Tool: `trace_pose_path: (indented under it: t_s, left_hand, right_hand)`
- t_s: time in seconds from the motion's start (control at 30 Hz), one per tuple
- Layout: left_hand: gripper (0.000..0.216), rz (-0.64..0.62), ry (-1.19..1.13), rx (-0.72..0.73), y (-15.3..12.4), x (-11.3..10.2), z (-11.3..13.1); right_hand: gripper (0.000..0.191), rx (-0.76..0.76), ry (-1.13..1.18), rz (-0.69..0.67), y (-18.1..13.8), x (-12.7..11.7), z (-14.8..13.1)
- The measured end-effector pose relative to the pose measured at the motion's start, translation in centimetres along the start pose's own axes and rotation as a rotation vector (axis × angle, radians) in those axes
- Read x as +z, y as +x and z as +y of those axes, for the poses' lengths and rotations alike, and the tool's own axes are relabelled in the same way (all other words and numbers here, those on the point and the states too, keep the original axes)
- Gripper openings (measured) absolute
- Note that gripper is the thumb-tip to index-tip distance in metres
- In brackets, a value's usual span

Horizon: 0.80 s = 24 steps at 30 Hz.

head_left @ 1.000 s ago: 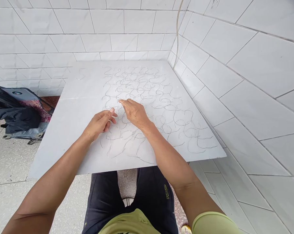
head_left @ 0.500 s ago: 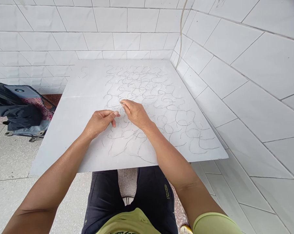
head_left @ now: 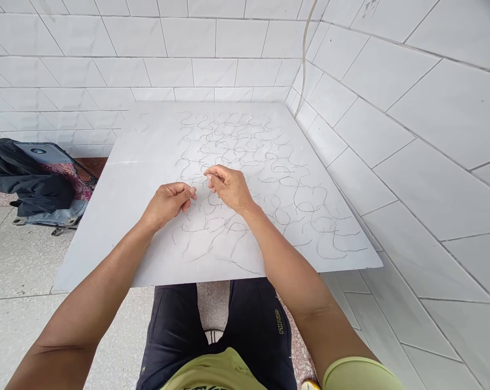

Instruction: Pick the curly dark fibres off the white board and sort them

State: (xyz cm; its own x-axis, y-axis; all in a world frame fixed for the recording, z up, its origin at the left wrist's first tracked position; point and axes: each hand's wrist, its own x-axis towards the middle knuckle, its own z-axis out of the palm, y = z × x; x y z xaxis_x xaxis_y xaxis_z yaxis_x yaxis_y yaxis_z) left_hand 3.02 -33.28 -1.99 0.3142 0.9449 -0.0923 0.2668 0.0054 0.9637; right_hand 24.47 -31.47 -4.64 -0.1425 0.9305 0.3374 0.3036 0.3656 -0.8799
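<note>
Many thin, dark, curled strands, like wire or thread, lie spread over a white board. My left hand hovers over the board at the left edge of the strands, thumb and forefinger pinched together. Just to its right and slightly farther away, my right hand is also pinched, above the middle of the strands. The fingertips of both hands are close but apart. Whatever is between them is too fine to make out.
White tiled walls meet behind and to the right of the board. A pale cable runs down the corner. On the left, a folding chair holds dark clothing. My legs are under the board's front edge.
My hands have drawn slightly apart, and the left fingers have curled in more. The whole view has shifted a little. The strands on the board look much the same.
</note>
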Motion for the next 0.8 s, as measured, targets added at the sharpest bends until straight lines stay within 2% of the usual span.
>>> trace_pose_path:
  t_s: [0.17, 0.3, 0.5, 0.8]
  left_hand:
    - [0.034, -0.133, -0.079, -0.051, 0.2, -0.3, -0.2]
    - [0.036, -0.173, -0.129, -0.086, 0.3, -0.5, -0.3]
    - [0.037, -0.125, -0.192, -0.099, 0.4, -0.6, 0.1]
    - [0.062, -0.010, -0.197, -0.098, 0.2, -0.8, 0.9]
  right_hand:
    - [0.020, -0.015, 0.025, -0.008, 0.0, 0.0, 0.0]
    - [0.019, -0.028, 0.040, -0.037, 0.0, -0.1, -0.1]
    - [0.020, 0.004, 0.040, -0.013, -0.1, -0.2, -0.4]
    - [0.019, 0.040, 0.054, 0.022, -0.2, 0.0, -0.8]
